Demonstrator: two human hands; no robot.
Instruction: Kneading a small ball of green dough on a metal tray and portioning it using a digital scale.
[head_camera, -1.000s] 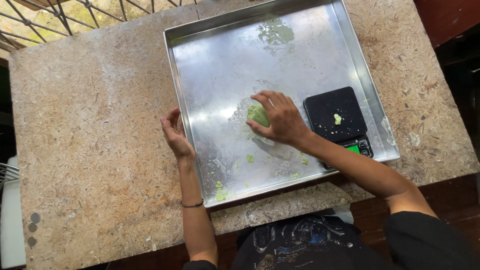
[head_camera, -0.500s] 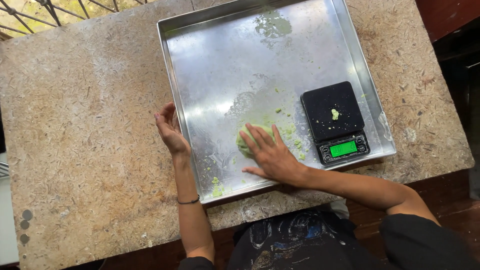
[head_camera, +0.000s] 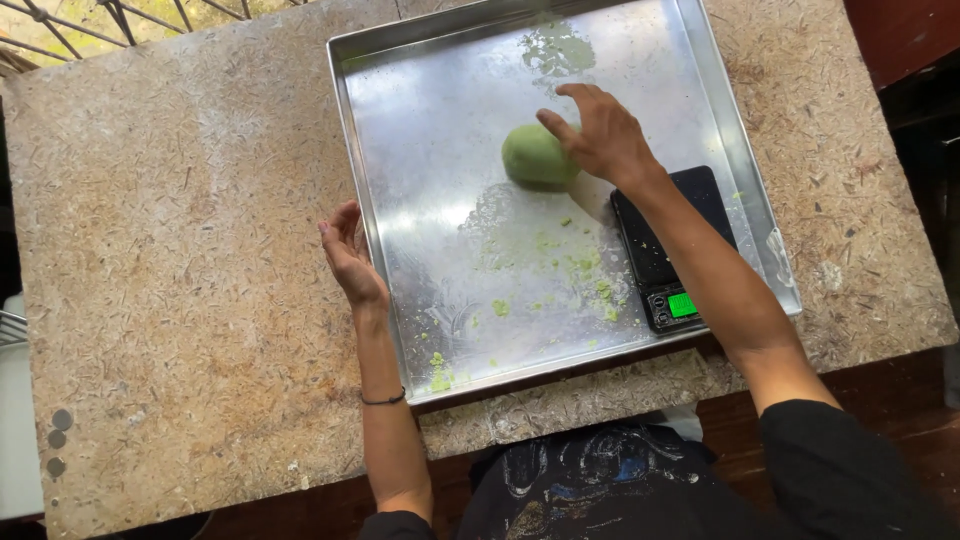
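A round ball of green dough lies in the middle of a large square metal tray. My right hand rests against the ball's right side with fingers spread, touching it without closing around it. My left hand presses flat against the tray's left rim, fingers apart and empty. A black digital scale with a lit green display sits in the tray's near right corner, partly under my right forearm. Green dough smears and crumbs cover the tray floor.
The tray sits on a speckled stone counter with bare surface to the left. A metal railing runs past the far left corner. Dark wood floor lies to the right of the counter.
My right hand has rolled the dough from a flattened patch near the front of the tray up to its centre, where it is now a round ball. My left hand stayed on the rim.
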